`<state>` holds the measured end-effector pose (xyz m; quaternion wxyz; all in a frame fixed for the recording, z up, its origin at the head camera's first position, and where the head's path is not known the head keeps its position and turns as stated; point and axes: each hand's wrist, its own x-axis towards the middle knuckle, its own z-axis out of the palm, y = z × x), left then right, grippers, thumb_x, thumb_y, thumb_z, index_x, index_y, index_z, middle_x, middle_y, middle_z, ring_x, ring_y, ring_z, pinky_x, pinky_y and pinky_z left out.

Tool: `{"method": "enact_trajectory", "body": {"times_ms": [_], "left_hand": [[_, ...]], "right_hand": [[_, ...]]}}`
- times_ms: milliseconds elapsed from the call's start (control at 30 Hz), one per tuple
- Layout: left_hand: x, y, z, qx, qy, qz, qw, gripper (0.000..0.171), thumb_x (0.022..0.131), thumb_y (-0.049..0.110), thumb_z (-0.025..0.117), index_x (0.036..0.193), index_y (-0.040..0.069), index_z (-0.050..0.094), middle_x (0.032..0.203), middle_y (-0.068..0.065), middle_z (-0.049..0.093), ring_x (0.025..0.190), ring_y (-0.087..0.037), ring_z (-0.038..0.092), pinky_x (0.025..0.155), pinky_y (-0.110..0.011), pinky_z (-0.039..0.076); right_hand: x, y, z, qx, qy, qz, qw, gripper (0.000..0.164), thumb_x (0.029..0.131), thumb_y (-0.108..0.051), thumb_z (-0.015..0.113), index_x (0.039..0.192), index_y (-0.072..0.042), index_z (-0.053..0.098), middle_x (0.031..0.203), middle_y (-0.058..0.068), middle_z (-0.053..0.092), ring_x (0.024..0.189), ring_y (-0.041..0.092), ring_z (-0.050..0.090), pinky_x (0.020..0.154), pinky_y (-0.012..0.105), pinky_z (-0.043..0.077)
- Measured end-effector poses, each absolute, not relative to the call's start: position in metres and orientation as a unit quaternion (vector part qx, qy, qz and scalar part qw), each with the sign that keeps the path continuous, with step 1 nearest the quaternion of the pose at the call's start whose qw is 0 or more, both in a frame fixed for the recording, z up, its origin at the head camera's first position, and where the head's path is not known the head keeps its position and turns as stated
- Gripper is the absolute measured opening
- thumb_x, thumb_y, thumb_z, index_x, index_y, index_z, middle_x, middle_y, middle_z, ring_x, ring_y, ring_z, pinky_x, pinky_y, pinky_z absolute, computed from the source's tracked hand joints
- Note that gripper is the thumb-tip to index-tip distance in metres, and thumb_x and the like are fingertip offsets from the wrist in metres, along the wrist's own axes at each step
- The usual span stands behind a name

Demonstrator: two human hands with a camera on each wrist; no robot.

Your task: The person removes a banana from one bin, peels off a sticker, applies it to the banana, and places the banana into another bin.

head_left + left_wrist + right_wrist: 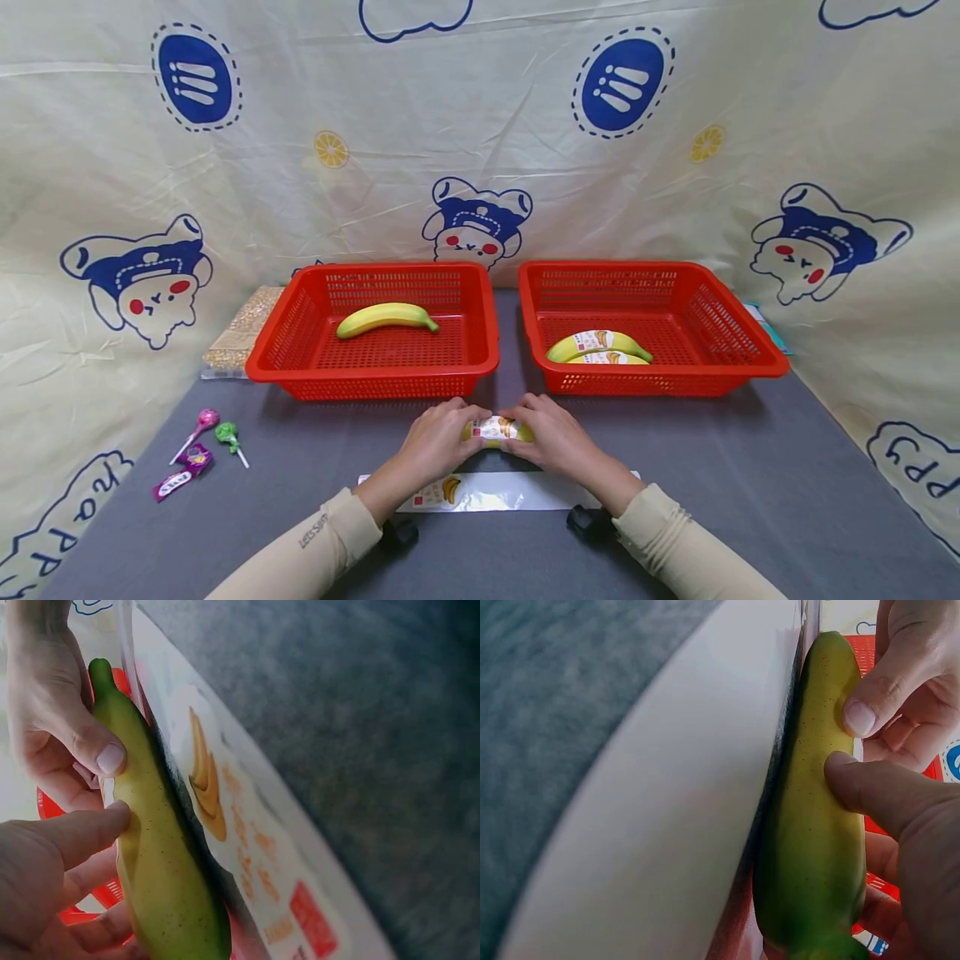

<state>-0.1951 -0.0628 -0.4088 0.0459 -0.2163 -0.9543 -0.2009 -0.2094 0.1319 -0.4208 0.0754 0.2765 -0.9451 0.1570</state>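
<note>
Both hands grip one banana (480, 434) between them, just beyond the middle front of the table. My left hand (441, 440) pinches its left part with the thumb on the near side, and my right hand (552, 440) does the same on the right. A white label (498, 427) printed with bananas wraps part of the fruit. In the left wrist view the banana (161, 847) is yellow with a green stem and tip, and both thumbs press on it. A long white printed strip (517, 492) lies on the table beneath my wrists.
A red basket (375, 371) at back left holds an unlabelled banana (386, 317). Another red basket (675, 368) at back right holds two labelled bananas (600, 342). Lollipops (207, 418) and a purple-wrapped sweet (183, 475) lie at left, near a bag of grain (243, 333).
</note>
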Motion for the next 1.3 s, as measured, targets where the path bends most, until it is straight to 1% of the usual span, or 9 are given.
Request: {"method": "enact_trajectory", "body": {"times_ms": [67, 167, 333, 500, 633, 767, 900, 1133, 1300], "left_hand": [[-0.196, -0.062, -0.409, -0.216, -0.956, -0.194, 0.052, 0.033, 0.081, 0.029, 0.073, 0.112, 0.019, 0.069, 0.101, -0.004, 0.067, 0.089, -0.019, 0.062, 0.075, -0.036, 0.049], [-0.197, -0.061, -0.410, -0.215, -0.957, -0.186, 0.057, 0.033, 0.080, 0.029, 0.074, 0.110, 0.016, 0.071, 0.098, -0.003, 0.067, 0.086, -0.019, 0.062, 0.072, -0.034, 0.049], [-0.200, -0.063, -0.410, -0.207, -0.958, -0.194, 0.041, 0.035, 0.079, 0.030, 0.073, 0.108, 0.011, 0.071, 0.099, -0.005, 0.067, 0.086, -0.020, 0.062, 0.073, -0.036, 0.050], [-0.200, -0.068, -0.412, -0.204, -0.958, -0.200, 0.018, 0.041, 0.080, 0.035, 0.072, 0.113, 0.010, 0.068, 0.105, -0.007, 0.068, 0.092, -0.024, 0.064, 0.077, -0.040, 0.050], [-0.200, -0.069, -0.412, -0.218, -0.954, -0.205, 0.021, 0.042, 0.084, 0.037, 0.068, 0.118, 0.013, 0.066, 0.110, -0.007, 0.068, 0.097, -0.024, 0.065, 0.079, -0.041, 0.050], [-0.200, -0.068, -0.412, -0.219, -0.955, -0.198, 0.041, 0.039, 0.084, 0.038, 0.068, 0.113, 0.013, 0.069, 0.105, -0.006, 0.070, 0.091, -0.023, 0.066, 0.074, -0.039, 0.051], [-0.199, -0.067, -0.412, -0.224, -0.957, -0.176, 0.060, 0.036, 0.083, 0.036, 0.070, 0.108, 0.011, 0.071, 0.098, -0.006, 0.071, 0.083, -0.022, 0.065, 0.069, -0.035, 0.049], [-0.198, -0.072, -0.413, -0.236, -0.952, -0.186, 0.057, 0.036, 0.081, 0.031, 0.072, 0.107, 0.006, 0.071, 0.097, -0.009, 0.072, 0.083, -0.021, 0.065, 0.072, -0.035, 0.050], [-0.197, -0.075, -0.413, -0.229, -0.955, -0.185, 0.045, 0.038, 0.082, 0.031, 0.071, 0.110, 0.006, 0.070, 0.097, -0.008, 0.070, 0.084, -0.020, 0.063, 0.074, -0.037, 0.049]], "right_hand": [[-0.209, 0.132, -0.421, 0.279, -0.944, 0.155, 0.080, 0.038, 0.075, -0.032, 0.078, 0.108, -0.015, 0.069, 0.093, -0.001, 0.061, 0.083, 0.012, 0.050, 0.069, 0.029, 0.043], [-0.209, 0.131, -0.421, 0.277, -0.944, 0.156, 0.082, 0.038, 0.074, -0.031, 0.078, 0.107, -0.015, 0.069, 0.093, -0.001, 0.060, 0.083, 0.012, 0.050, 0.070, 0.030, 0.043], [-0.209, 0.130, -0.422, 0.267, -0.947, 0.161, 0.078, 0.037, 0.073, -0.031, 0.079, 0.106, -0.015, 0.069, 0.093, -0.001, 0.060, 0.084, 0.013, 0.051, 0.072, 0.031, 0.045], [-0.208, 0.130, -0.423, 0.266, -0.946, 0.170, 0.078, 0.037, 0.073, -0.030, 0.079, 0.105, -0.015, 0.068, 0.094, -0.001, 0.061, 0.086, 0.014, 0.052, 0.074, 0.033, 0.046], [-0.208, 0.131, -0.424, 0.271, -0.943, 0.174, 0.089, 0.036, 0.073, -0.030, 0.078, 0.104, -0.015, 0.068, 0.094, -0.002, 0.060, 0.086, 0.013, 0.052, 0.072, 0.031, 0.045], [-0.208, 0.132, -0.425, 0.276, -0.939, 0.178, 0.100, 0.035, 0.073, -0.031, 0.078, 0.102, -0.016, 0.068, 0.092, -0.002, 0.060, 0.084, 0.013, 0.052, 0.070, 0.029, 0.043], [-0.208, 0.132, -0.425, 0.277, -0.938, 0.182, 0.101, 0.034, 0.073, -0.031, 0.078, 0.102, -0.016, 0.068, 0.093, -0.002, 0.060, 0.085, 0.013, 0.052, 0.070, 0.029, 0.044], [-0.207, 0.131, -0.425, 0.268, -0.941, 0.188, 0.092, 0.036, 0.073, -0.030, 0.079, 0.103, -0.015, 0.068, 0.094, -0.002, 0.060, 0.087, 0.014, 0.053, 0.073, 0.032, 0.045], [-0.208, 0.131, -0.426, 0.269, -0.940, 0.194, 0.086, 0.036, 0.073, -0.031, 0.078, 0.104, -0.015, 0.068, 0.095, -0.002, 0.060, 0.087, 0.013, 0.052, 0.074, 0.031, 0.045]]}}
